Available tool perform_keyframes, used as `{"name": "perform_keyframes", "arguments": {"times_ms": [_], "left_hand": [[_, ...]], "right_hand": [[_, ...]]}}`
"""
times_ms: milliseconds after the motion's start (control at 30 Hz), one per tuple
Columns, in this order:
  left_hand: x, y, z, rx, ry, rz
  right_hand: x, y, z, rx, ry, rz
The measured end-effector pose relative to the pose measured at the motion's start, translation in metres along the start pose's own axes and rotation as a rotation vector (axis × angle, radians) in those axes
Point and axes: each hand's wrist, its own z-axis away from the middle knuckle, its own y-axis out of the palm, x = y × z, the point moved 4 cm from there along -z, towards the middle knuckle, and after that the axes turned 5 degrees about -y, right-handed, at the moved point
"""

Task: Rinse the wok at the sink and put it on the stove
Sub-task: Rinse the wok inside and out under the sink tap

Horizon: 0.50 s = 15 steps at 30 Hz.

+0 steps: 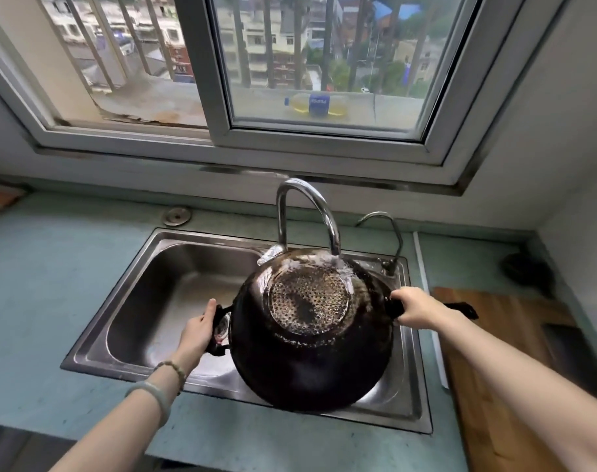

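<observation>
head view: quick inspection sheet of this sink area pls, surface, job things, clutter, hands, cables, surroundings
surface: pale blue counter with a steel sink set in it
job's things: wok held bottom-up and tilted over the sink; water from the faucet runs onto its underside; stove not in view
clutter: wooden board right of the sink; round metal cap on the counter behind the sink; dark object in the right corner, unclear what
grippers: left hand grips the wok's loop handle; right hand grips its long handle
cables: nothing seen
surroundings: window behind the sink; bottle lying on the ledge outside; small second tap right of the faucet
</observation>
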Motion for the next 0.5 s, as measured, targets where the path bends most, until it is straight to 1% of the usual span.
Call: {"name": "perform_keyframes", "arguments": {"times_ms": [133,233,333,433,500], "left_hand": [[-0.01,0.035,0.003,0.086,0.027,-0.017],[-0.015,0.059,0.002,0.152,-0.002,-0.035],[-0.017,0.079,-0.008,0.227,-0.073,-0.037],[-0.017,0.094,-0.018,0.312,-0.156,0.018],[-0.016,0.099,-0.027,0.329,-0.217,0.028]], "right_hand": [[-0.033,0.007,0.024,0.019,0.118,-0.035],[-0.05,0.006,0.041,0.031,0.18,-0.058],[-0.063,0.005,0.053,-0.011,0.233,-0.123],[-0.071,0.006,0.058,-0.048,0.262,-0.209],[-0.073,0.007,0.055,-0.05,0.281,-0.237]]}}
